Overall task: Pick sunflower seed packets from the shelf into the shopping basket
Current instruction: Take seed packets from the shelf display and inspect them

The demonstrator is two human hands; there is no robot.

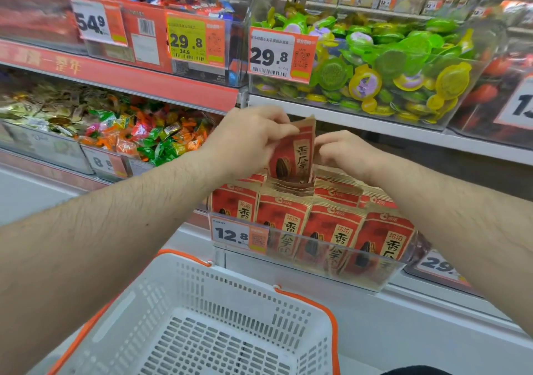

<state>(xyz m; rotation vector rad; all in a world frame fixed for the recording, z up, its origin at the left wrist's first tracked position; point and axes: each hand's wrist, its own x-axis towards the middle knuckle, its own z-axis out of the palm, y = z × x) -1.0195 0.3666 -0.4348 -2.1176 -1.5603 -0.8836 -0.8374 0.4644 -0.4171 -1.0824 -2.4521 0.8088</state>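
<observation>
The fingers [284,132] of the left hand [248,141] were curled over the top left edge of one red sunflower seed packet [294,152], pinching it. The fingers of the right hand [343,151] were bent in against the packet's right edge, apparently pinching it too, though the contact itself was hidden behind the packet. The packet stood upright, lifted partly out of the clear bin [302,255] on the shelf, its lower end still down among the other packets [331,230].

This looked like the pick step, with the packet not yet free. The next move would call for lifting it clear of its neighbours, then carrying it down and towards the person to the shopping basket [202,302], which sat below the bin and slightly to the left of it.

The bin held several rows of matching red packets standing on end, with a 12.8 price tag [233,234] on its front. The white basket with orange handles showed nothing inside in the part in view.
</observation>
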